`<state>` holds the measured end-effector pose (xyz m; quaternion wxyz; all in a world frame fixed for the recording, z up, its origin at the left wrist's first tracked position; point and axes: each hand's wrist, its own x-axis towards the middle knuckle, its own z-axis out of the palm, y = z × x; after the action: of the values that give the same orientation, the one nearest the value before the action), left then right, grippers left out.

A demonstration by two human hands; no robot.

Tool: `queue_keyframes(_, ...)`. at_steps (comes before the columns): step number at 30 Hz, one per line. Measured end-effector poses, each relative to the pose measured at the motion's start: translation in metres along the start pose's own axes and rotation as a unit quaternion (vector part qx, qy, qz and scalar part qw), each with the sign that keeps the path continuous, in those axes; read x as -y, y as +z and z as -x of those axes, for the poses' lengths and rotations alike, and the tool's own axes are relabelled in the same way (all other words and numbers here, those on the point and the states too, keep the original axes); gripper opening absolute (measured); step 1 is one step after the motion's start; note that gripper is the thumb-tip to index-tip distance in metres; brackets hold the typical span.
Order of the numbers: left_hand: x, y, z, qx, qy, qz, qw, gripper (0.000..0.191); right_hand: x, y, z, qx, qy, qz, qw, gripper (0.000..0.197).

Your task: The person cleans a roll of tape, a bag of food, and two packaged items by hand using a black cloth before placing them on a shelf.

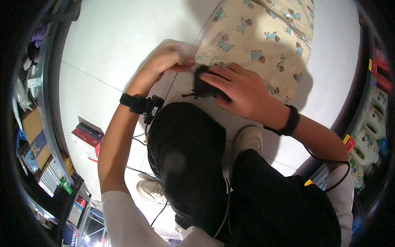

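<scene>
A flat package of cream fabric [247, 46] in clear plastic, printed with blue-striped animals, lies on the white tiled floor before me. My left hand [174, 57] is at its near left corner, with bent, slightly blurred fingers closed on the plastic edge. Under the fingers of my right hand [243, 91] is a dark, soft-looking bundle [205, 83], perhaps a cloth, with a ragged tail poking out to the left. The bundle is pressed against the package's near edge. Much of it is hidden by that hand.
Shelves of goods line both sides, with white jugs [370, 123] on the right and a cardboard box [35, 132] on the left. A red and white box [88, 140] stands on the floor at left. Thin cables [228, 203] run from my wrists and past my bent knee [188, 139].
</scene>
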<state>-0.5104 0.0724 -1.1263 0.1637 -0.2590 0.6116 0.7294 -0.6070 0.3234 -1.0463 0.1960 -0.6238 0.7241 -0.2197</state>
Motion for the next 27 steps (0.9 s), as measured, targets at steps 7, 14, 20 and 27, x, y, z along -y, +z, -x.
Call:
queue_keyframes(7,0.006,-0.004,-0.006,-0.033,-0.019,-0.102,0.994,0.035,-0.007,0.02,-0.01,0.017,-0.024,0.078,0.997,0.05)
queue_keyframes(14,0.0,-0.001,-0.003,-0.048,-0.046,-0.117,0.991,0.033,0.008,-0.029,0.031,0.185,0.13,0.088,0.97,0.049)
queue_keyframes(20,-0.004,0.001,-0.001,-0.035,-0.007,-0.11,0.993,0.033,0.006,-0.017,0.016,0.021,0.034,0.04,0.998,0.053)
queue_keyframes(27,-0.01,0.008,0.003,-0.068,-0.041,-0.134,0.988,0.03,-0.014,0.009,-0.002,0.018,0.014,0.079,0.997,0.058)
